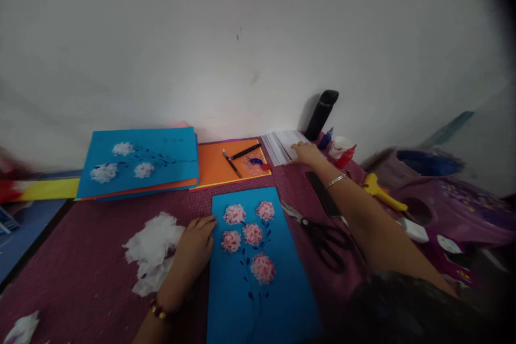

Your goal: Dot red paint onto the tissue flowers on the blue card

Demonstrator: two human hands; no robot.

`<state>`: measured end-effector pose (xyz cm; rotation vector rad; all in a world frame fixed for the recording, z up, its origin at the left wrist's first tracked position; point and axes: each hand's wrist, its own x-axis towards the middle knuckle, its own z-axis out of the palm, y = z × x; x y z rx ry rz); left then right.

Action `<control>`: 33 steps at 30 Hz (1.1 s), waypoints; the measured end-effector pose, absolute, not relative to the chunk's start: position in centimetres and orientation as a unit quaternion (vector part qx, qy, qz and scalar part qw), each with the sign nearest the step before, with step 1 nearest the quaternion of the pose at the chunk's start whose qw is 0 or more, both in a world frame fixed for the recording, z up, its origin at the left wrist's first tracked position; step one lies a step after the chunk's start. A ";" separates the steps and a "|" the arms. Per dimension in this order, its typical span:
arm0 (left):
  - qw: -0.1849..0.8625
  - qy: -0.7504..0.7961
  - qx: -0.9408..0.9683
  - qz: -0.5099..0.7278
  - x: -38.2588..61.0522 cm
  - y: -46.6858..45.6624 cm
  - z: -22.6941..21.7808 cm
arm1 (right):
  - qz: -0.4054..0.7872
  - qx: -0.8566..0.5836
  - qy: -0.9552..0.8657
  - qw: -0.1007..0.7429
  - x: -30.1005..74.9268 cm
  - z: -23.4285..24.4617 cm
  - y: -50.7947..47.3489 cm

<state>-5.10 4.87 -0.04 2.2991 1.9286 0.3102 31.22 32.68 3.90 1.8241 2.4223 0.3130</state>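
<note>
A blue sheet [290, 285] with several pink-and-white puffy flowers and dark painted stems and leaves lies before me. My left hand [195, 247] rests at its left edge, fingers stretched out and touching the border. Beside that hand is a heap of white tissue pieces [155, 244]. My right hand [305, 153] reaches to the back and lies on a stack of white paper [278, 146], its fingers extended over the right part. Black-handled scissors [318, 228] sit between the blue sheet and my right forearm, blades partly apart.
Another blue sheet with white flowers [173, 145] tops a pile at back left. Two brushes [233, 164] and paint lie on orange paper [209, 161]. A black bottle [321, 115], a red paint bottle [345, 157], a white cup [341, 145] and a yellow-handled tool [382, 193] stand or lie right.
</note>
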 end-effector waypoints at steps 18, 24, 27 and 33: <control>0.047 0.629 0.768 0.112 -5.0 4.6 0.2 | 0.035 0.465 0.882 -0.066 20.7 3.2 21.8; 0.049 0.638 0.762 0.101 -4.9 4.5 0.4 | 0.008 0.442 0.893 -0.089 19.3 3.5 20.7; 0.051 0.641 0.759 0.103 -4.8 4.4 0.5 | -0.006 0.450 0.888 -0.091 19.9 3.4 20.8; 0.050 0.647 0.753 0.112 -4.4 4.1 0.7 | -0.026 0.511 0.853 -0.102 22.6 3.0 22.7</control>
